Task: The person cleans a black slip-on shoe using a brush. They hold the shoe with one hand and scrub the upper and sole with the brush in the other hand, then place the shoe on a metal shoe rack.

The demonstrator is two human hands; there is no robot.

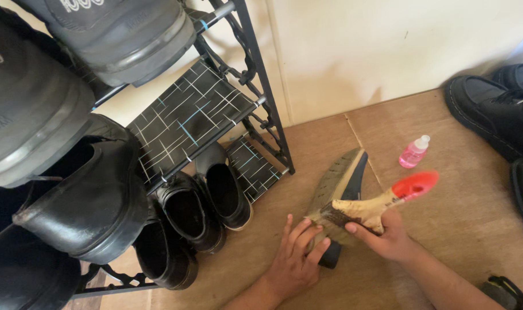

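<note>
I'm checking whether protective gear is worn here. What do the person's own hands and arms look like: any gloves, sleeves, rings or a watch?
Both are bare. The left hand and right hand wear no gloves and no visible rings. Both forearms show uncovered to the picture's lower edge, with no sleeve, watch or wristband in view.

A black metal shoe rack [255, 97] stands against a cream wall [388, 51], and everything else sits around it. Its shelves [186, 117] are dark panels crossed with thin white and blue lines. Black shoes [89, 212] fill the rack's left side, and more pairs [209, 201] sit under its lowest shelf. The floor [462, 218] in front of the rack is brown board (a seam runs across it). Far to the right of the rack, black lace-up boots [497, 112] lie by the wall. Light is soft and even.
</note>
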